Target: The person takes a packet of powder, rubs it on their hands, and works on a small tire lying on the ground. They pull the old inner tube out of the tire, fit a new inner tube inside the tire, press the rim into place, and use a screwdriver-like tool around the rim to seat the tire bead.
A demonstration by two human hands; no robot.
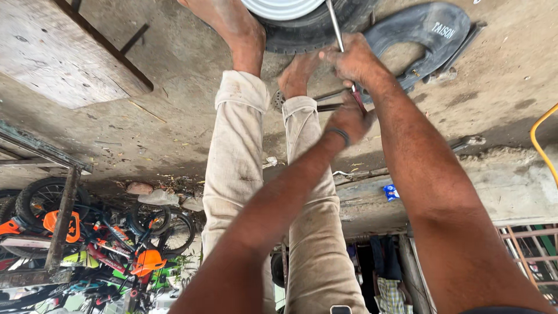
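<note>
Here the right hand (351, 58) has its grip clamped on a slim, shiny steel lever (335, 26) that slants up against the black rubber tyre (314, 29), while the left hand (349, 121), a dark band at its wrist, is closed on a red-handled tool (358, 102) just below. The tyre wraps a smooth pale metal rim (282, 7) under two bare feet, a limp black inner tube (424, 35) with a small white label curling beside it. Around them lies rough, dusty concrete floor (192, 75), open toward the weathered wooden board (64, 52), with a small blue wrapper (390, 192) at the slab's edge.

Shiny metal lever (334, 26), matt rubber tyre (314, 32)
</note>
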